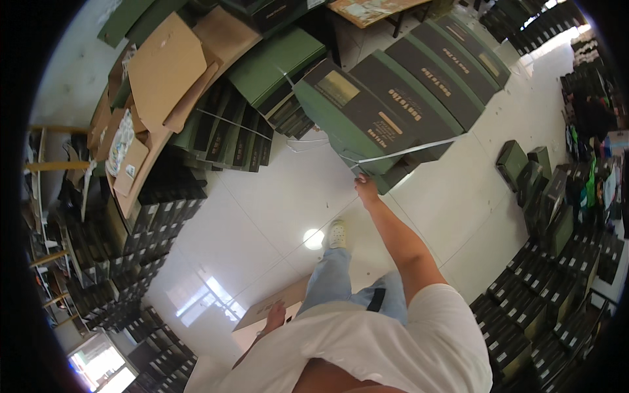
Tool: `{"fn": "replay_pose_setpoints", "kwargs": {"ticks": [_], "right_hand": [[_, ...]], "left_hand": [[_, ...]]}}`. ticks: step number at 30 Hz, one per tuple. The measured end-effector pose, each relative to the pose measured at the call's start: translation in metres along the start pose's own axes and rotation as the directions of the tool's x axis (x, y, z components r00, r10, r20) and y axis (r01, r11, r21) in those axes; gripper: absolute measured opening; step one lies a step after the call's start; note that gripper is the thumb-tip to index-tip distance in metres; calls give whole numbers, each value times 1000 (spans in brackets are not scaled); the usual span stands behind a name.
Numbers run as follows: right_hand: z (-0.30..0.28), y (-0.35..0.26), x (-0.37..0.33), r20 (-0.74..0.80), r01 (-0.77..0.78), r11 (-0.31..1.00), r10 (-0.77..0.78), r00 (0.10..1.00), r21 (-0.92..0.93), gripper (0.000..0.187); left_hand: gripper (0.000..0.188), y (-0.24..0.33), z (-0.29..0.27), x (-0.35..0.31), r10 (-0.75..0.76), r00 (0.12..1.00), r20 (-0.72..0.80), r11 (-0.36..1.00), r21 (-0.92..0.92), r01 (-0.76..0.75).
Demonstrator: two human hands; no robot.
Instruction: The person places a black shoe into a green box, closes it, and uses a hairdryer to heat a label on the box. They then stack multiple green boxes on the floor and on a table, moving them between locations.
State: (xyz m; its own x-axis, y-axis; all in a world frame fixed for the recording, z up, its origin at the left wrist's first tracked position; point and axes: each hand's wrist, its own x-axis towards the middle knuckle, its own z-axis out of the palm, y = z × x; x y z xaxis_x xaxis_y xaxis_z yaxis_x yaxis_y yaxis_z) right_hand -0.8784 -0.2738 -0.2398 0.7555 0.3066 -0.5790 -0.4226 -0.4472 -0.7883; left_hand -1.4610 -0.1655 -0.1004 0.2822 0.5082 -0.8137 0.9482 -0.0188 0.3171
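Observation:
My right hand [367,188] reaches forward with its fingers closed on the strap [406,150] that binds a bundle of boxes. That bundle [386,108] is a row of large dark green and black lidded boxes, tilted over the tiled floor. Where the strap enters my fingers is too small to make out fully. By my left side hangs my left hand [276,317], fingers loosely extended, with nothing visible in it. A brown cardboard carton [252,316] sits on the floor just beside that hand.
Strapped green boxes [229,134] stand at the left beside a table [216,39] bearing cardboard pieces [164,72]. Stacked dark boxes [537,301] fill the right side, with loose green boxes [512,164] nearby. Shelving [49,167] lines the far left. My shoe [337,234] rests on glossy tiles.

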Motion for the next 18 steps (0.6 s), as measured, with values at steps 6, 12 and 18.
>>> {"fn": "replay_pose_setpoints", "kwargs": {"ticks": [6,12,18], "right_hand": [[-101,-138,-107,-175,-44,837,165,971,545,30],[-140,-198,-69,145,-221,423,204,968,879,33],[-192,-161,-113,329,-302,551,52,943,778,23]], "left_hand": [[36,166,4,16,143,988,55,989,26,-144],[34,301,22,20,349,936,-35,937,27,-349],[33,405,42,7,461,875,-145,885,6,-465]]}}
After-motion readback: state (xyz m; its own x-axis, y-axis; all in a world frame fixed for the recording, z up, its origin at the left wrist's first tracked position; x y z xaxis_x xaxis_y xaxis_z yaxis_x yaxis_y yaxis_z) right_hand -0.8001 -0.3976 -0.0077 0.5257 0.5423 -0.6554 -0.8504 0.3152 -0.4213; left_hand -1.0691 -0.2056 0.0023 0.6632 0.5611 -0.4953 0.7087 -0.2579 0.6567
